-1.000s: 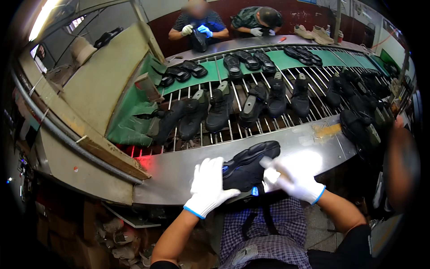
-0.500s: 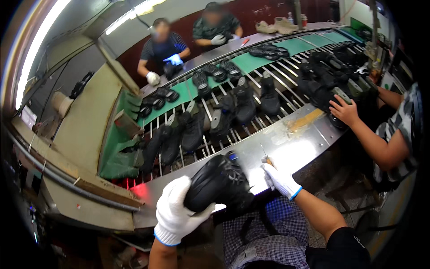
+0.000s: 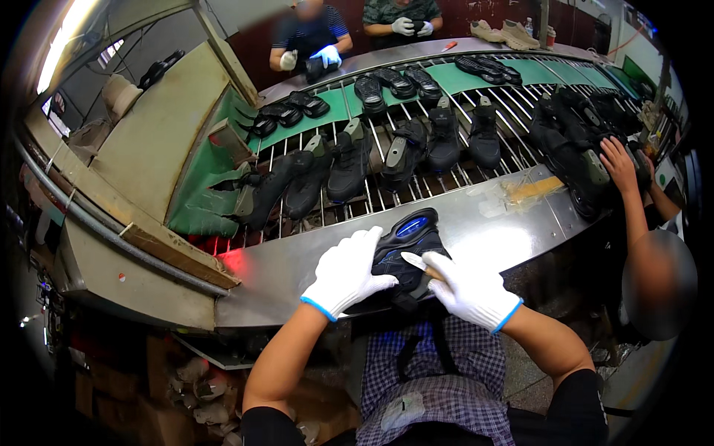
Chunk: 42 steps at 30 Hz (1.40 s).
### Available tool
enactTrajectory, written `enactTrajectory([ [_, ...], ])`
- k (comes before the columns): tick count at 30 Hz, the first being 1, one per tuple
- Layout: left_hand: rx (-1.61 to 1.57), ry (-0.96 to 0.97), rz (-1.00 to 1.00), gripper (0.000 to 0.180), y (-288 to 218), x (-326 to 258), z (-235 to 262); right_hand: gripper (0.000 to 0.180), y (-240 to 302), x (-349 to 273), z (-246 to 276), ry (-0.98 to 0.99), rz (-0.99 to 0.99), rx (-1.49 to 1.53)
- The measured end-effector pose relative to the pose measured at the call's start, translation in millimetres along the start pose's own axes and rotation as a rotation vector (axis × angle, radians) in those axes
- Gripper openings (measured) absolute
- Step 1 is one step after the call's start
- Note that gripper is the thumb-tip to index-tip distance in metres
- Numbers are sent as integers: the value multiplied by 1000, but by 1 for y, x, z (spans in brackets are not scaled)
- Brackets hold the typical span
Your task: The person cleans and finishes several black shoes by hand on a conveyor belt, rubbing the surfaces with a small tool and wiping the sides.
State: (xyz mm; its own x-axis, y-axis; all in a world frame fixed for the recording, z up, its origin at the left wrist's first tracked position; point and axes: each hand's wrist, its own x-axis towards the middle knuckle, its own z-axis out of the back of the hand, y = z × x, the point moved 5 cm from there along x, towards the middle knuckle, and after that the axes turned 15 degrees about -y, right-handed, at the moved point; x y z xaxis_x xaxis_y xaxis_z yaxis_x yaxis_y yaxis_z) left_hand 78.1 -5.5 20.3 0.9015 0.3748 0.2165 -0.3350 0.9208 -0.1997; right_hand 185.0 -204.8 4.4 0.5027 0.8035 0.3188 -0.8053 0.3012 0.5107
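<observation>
Shoe (image 3: 407,256) has come back down: half a second ago it was up in the left hand (image 3: 347,271) with the laces showing, now it's at the near edge of the metal ledge (image 3: 290,290), looks like resting there, with a blue patch of the sole facing up at the far end. Right hand (image 3: 465,290) was off to the side with the tool (image 3: 433,273), and that's moved in over the shoe too

So both hands are on the same spot again, which I'd read as inspecting done and handwork on the upper back on. Left hand is clamped on the shoe's left side, thumb split from the fingers. Right hand is closed round the tan handle, pale tip right at the upper. Can't tell if it's touching or just above, and can't make out what kind of tip it is

Also new: a bare co-worker's hand (image 3: 619,167) reaching into the bunch of shoes at far right, further in than where it sat half a second back

Row of shoes (image 3: 349,171) on the bars (image 3: 513,119) beyond the ledge looks the same, soles (image 3: 368,93) on the green belt (image 3: 341,110) as well
</observation>
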Motion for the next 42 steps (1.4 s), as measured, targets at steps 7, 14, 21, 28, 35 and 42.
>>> enactTrajectory([
  [7,39,62,-71,73,2,11,-11,39,62,8,-23,32,184,-133],
  [14,11,55,-163,84,-1,4,-5,55,4,18,-8,-3,38,296],
  [21,16,-8,-268,84,4,6,-10,53,5,-3,-80,-12,-212,498],
  [28,-97,-292,-178,90,7,-21,9,53,-57,24,-34,-102,107,576],
  [35,-647,-592,550,107,83,-125,-66,41,-120,58,-14,-465,131,-96],
  [42,-1095,-711,781,50,130,-97,-50,44,-60,36,-84,28,377,-116],
])
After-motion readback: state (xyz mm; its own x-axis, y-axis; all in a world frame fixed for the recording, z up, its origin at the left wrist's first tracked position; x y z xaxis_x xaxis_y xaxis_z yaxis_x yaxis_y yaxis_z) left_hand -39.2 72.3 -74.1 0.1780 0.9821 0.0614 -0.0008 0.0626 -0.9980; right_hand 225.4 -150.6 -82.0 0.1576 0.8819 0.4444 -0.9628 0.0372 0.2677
